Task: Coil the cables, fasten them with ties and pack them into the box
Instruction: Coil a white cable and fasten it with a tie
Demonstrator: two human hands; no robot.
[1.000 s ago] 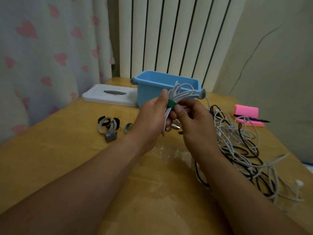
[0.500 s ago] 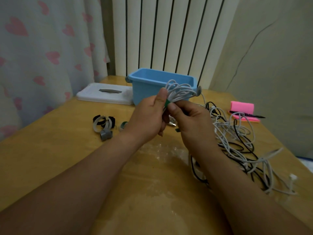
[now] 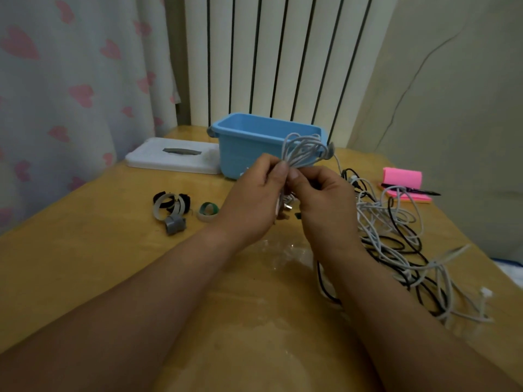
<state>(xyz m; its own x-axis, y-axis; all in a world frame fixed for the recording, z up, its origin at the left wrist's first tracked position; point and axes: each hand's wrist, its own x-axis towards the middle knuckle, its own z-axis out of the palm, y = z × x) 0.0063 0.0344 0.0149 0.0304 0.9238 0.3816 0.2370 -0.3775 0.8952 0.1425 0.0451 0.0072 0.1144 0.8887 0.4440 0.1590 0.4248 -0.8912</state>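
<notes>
Our left hand and right hand meet above the middle of the wooden table. Both are closed around the waist of a coiled white cable, thumbs pressed almost tip to tip. Its loops fan out above our thumbs, in front of the near wall of the open blue plastic box, and a plug end hangs below, between our palms. What our fingers do behind the bundle is hidden.

A white lid with a grey handle lies flat just left of the box. Nearer to us on the left sit a cluster of cable ties and one green tie roll. On the right sprawls a tangle of white and black cables, and beyond it a pink notepad with a pen across it.
</notes>
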